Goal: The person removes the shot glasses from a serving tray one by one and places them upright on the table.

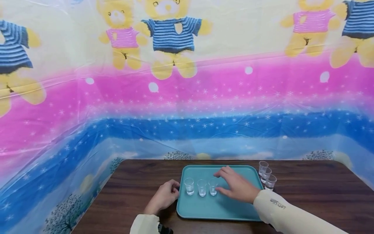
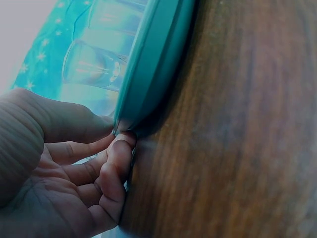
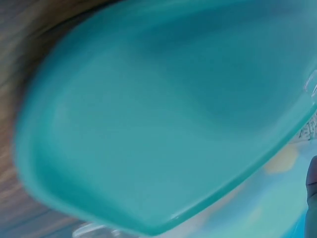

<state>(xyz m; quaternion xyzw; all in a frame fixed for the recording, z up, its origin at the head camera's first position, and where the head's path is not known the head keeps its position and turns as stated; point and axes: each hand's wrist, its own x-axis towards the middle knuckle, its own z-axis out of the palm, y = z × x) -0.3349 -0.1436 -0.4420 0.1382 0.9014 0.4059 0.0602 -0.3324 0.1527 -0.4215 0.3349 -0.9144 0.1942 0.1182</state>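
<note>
A teal tray [image 1: 201, 209] lies on the table with three small clear shot glasses in a row on it: a left glass [image 1: 189, 186], a middle glass [image 1: 202, 188] and a right glass [image 1: 213, 187]. At the tray's left edge, my left hand [image 1: 165, 196] pinches the rim. The left wrist view shows the thumb [image 2: 81, 121] against the rim and curled fingers below it. My right hand [image 1: 238, 186] reaches over the tray, thumb and fingers spread apart beside the right glass. In the right wrist view only one finger [image 3: 312, 193] shows, at the right edge.
Three more shot glasses stand in a slanting line just right of the tray: a far one [image 1: 263, 167], a middle one [image 1: 266, 174] and a near one [image 1: 270, 182]. Behind the dark wooden table [image 1: 122, 195] hangs a printed curtain [image 1: 181, 107] with bears.
</note>
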